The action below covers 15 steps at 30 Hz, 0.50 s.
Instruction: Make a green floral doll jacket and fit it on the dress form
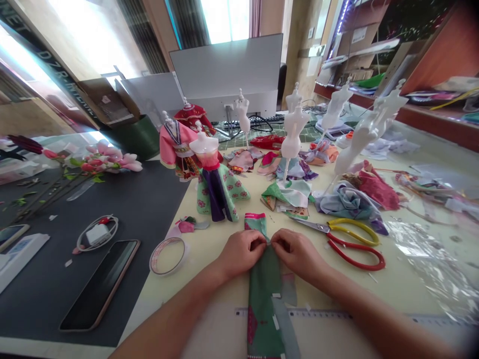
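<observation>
A long green fabric strip [264, 289] with pink patches lies lengthwise in front of me, bits of white tape [276, 322] along its right edge. My left hand [243, 249] is closed in a pinch at the strip's upper part. Meeting it from the right, my right hand [297, 252] pinches at the same edge, fingertips nearly touching the left ones. Something small and whitish shows between the fingertips; I cannot make out what. Under the strip runs a clear ruler [318, 314]. Scissors [339, 234] with yellow and red handles lie open, right of my right hand.
A tape roll [168, 257] and a phone [100, 286] lie to the left. Behind stand a dressed doll form [213, 169] and several bare white mannequins [294, 134] among fabric scraps [348, 202]. Crinkled clear plastic [430, 264] is at right, a monitor [228, 70] at the back.
</observation>
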Each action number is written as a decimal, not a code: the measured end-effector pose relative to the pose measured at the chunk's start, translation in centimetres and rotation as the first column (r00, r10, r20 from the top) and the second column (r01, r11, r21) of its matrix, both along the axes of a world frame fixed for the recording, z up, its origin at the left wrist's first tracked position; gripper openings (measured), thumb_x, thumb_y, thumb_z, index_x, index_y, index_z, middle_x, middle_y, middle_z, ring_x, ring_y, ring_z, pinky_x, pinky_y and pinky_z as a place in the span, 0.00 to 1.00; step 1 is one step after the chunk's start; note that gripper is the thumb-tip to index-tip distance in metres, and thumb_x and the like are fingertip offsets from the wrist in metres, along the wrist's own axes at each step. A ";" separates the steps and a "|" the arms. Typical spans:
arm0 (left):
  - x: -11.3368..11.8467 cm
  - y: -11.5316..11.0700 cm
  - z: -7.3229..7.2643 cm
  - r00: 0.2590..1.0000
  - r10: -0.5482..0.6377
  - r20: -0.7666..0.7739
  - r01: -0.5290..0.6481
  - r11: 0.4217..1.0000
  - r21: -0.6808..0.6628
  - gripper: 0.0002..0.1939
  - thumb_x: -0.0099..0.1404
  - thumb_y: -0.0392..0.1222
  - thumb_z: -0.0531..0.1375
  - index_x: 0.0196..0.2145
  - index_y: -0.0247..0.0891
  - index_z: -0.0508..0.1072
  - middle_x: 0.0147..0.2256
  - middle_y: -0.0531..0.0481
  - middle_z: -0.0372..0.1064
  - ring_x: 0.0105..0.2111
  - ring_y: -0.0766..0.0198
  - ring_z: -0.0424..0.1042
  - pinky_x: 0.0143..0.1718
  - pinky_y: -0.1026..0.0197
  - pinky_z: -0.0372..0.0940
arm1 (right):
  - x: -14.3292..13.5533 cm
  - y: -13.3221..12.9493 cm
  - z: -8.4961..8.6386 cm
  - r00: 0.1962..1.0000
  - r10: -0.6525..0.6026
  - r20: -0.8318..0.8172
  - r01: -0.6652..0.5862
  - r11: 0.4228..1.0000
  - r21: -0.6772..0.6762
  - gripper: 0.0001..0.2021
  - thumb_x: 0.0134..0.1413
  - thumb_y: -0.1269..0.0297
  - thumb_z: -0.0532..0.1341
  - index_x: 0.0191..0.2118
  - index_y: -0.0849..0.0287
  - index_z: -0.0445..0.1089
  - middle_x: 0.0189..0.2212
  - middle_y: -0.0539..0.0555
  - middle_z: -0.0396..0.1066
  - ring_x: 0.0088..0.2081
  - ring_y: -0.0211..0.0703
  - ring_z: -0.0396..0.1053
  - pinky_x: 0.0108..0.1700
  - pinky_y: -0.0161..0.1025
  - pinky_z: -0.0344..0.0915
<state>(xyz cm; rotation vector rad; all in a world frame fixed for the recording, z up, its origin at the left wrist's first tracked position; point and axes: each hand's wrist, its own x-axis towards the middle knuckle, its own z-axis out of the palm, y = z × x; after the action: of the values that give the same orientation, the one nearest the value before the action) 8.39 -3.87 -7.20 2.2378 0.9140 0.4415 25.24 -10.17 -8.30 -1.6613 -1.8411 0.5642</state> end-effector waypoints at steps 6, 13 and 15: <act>0.0 0.1 -0.3 0.998 -0.001 0.058 0.004 0.998 -0.058 0.05 0.58 0.37 0.56 0.29 0.37 0.72 0.26 0.52 0.69 0.25 0.67 0.64 0.26 0.67 0.59 | -0.1 0.2 -0.2 1.000 -0.005 0.004 0.005 1.000 -0.001 0.06 0.50 0.72 0.52 0.28 0.58 0.65 0.27 0.51 0.69 0.29 0.39 0.64 0.29 0.33 0.56; 0.1 0.3 -0.5 0.996 0.034 0.078 -0.026 0.995 -0.099 0.07 0.59 0.37 0.55 0.29 0.36 0.72 0.27 0.52 0.70 0.26 0.67 0.64 0.27 0.67 0.58 | -0.3 -0.3 0.1 0.992 -0.079 0.094 0.070 0.993 0.099 0.05 0.54 0.68 0.52 0.32 0.59 0.64 0.30 0.52 0.67 0.26 0.38 0.63 0.27 0.33 0.53; 0.1 0.3 -0.5 0.996 0.033 0.080 -0.025 0.994 -0.104 0.07 0.59 0.38 0.54 0.29 0.36 0.72 0.27 0.52 0.70 0.26 0.67 0.64 0.27 0.67 0.58 | -0.5 -0.6 0.4 0.991 -0.043 0.127 0.027 0.992 0.122 0.07 0.56 0.68 0.51 0.32 0.59 0.65 0.30 0.53 0.67 0.27 0.38 0.63 0.28 0.34 0.53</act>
<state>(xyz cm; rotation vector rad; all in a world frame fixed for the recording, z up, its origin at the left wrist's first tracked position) 8.45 -3.55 -7.74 2.1006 0.9070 0.4850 24.77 -10.80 -7.92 -1.6805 -1.8936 0.3306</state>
